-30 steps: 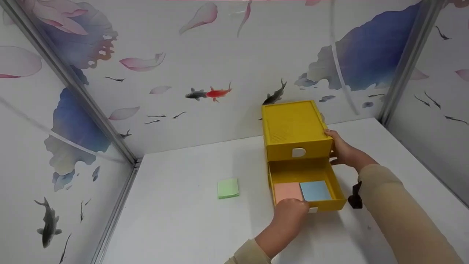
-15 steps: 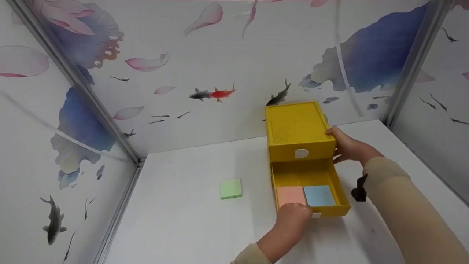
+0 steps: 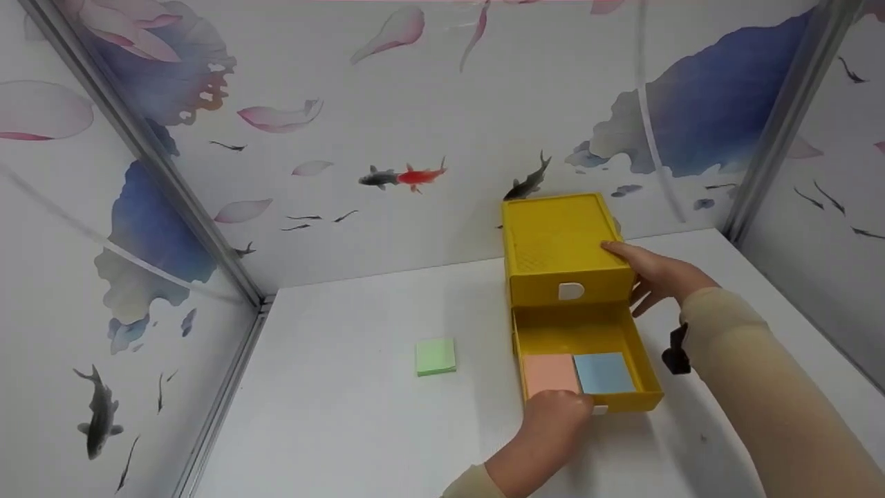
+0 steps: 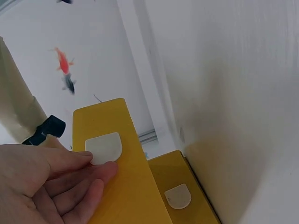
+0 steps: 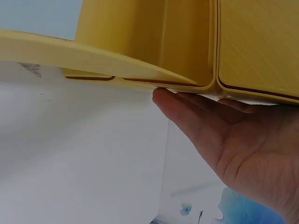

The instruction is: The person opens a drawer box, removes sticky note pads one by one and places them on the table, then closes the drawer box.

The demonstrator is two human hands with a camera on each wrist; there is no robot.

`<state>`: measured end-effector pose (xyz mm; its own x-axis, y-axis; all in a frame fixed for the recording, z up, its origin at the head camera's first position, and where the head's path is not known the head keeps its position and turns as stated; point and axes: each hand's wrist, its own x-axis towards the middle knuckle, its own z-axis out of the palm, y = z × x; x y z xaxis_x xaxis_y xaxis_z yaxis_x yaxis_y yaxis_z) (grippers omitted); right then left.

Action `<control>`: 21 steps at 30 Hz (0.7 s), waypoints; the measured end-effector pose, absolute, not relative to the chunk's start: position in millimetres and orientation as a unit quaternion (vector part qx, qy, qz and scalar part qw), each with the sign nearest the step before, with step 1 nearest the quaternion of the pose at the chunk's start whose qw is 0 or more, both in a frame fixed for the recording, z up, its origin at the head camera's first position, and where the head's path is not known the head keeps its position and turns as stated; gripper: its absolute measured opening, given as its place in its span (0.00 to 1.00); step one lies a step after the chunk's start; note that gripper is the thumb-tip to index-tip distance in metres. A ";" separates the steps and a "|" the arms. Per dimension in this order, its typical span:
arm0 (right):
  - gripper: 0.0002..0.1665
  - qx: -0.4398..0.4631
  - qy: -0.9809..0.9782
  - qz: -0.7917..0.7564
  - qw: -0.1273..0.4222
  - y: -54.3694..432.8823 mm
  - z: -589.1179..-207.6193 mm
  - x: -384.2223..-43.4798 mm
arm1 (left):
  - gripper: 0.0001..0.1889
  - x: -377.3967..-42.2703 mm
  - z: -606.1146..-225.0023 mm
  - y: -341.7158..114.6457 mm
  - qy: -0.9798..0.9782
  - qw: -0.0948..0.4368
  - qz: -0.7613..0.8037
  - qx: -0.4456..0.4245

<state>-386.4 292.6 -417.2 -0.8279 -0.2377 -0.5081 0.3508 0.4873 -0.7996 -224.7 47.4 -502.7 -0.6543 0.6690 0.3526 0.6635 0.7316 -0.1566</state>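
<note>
A small yellow drawer cabinet [image 3: 560, 235] stands at the back right of the table, its lower drawer [image 3: 567, 326] pulled out. Inside lie a pink sticky-note pad [image 3: 551, 373] and a blue one [image 3: 603, 372], side by side at the front. My left hand [image 3: 550, 432] pinches the white handle [image 4: 103, 148] on the drawer front between thumb and fingers. My right hand [image 3: 660, 271] rests against the cabinet's right side, thumb on the top edge and fingers stretched along the wall. In the right wrist view, those fingertips [image 5: 163, 100] touch the side near the drawer opening.
On the white table [image 3: 346, 415], left of the cabinet, lies a green sticky-note pad [image 3: 435, 356]. The upper drawer's front [image 3: 532, 292] is flush with the cabinet. Printed wall panels [image 3: 415, 104] with metal posts enclose the table's back and sides.
The lower drawer has slid a little farther out toward me with my left hand, carrying both pads. My right thumb has moved farther onto the cabinet top, and the right fingers have straightened.
</note>
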 end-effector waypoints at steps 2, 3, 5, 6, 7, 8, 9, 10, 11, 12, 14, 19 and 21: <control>0.60 0.039 0.812 -0.506 0.288 291.4 -417.3 -385.7 | 0.10 -224.3 -500.5 45.9 -0.909 0.188 -0.001 -0.373; 0.60 0.041 0.812 -0.507 0.286 290.7 -417.5 -385.5 | 0.11 -224.3 -499.5 45.2 -0.910 0.179 -0.010 -0.375; 0.60 0.044 0.813 -0.507 0.284 289.6 -417.8 -385.1 | 0.12 -223.9 -497.1 43.3 -0.912 0.161 -0.026 -0.376; 0.61 0.045 0.813 -0.507 0.284 289.2 -418.1 -384.9 | 0.13 -223.7 -495.8 42.7 -0.913 0.156 -0.032 -0.376; 0.61 0.045 0.812 -0.507 0.284 288.9 -418.1 -384.4 | 0.13 -223.5 -494.7 42.0 -0.913 0.151 -0.035 -0.377; 0.61 0.046 0.813 -0.507 0.282 288.8 -418.2 -383.9 | 0.12 -223.4 -494.1 41.4 -0.913 0.147 -0.038 -0.378; 0.61 0.048 0.813 -0.507 0.281 288.6 -418.3 -383.3 | 0.12 -223.3 -493.7 40.8 -0.914 0.142 -0.040 -0.378; 0.61 0.049 0.815 -0.506 0.279 288.4 -418.3 -382.7 | 0.11 -223.4 -493.3 40.3 -0.915 0.138 -0.039 -0.378; 0.61 0.051 0.816 -0.506 0.276 288.3 -418.3 -382.0 | 0.11 -223.5 -493.2 40.0 -0.915 0.136 -0.039 -0.378; 0.61 0.053 0.817 -0.505 0.274 288.1 -418.3 -381.3 | 0.11 -223.7 -493.3 40.0 -0.915 0.133 -0.037 -0.378; 0.60 0.056 0.818 -0.504 0.270 287.9 -418.7 -380.5 | 0.11 -224.2 -494.8 40.7 -0.917 0.128 -0.038 -0.376; 0.61 0.062 0.821 -0.503 0.265 287.8 -419.4 -379.0 | 0.12 -224.8 -501.6 46.6 -0.920 0.146 -0.055 -0.359; 0.61 0.064 0.823 -0.500 0.261 288.0 -419.6 -378.8 | 0.10 -224.5 -504.4 48.9 -0.919 0.165 -0.052 -0.354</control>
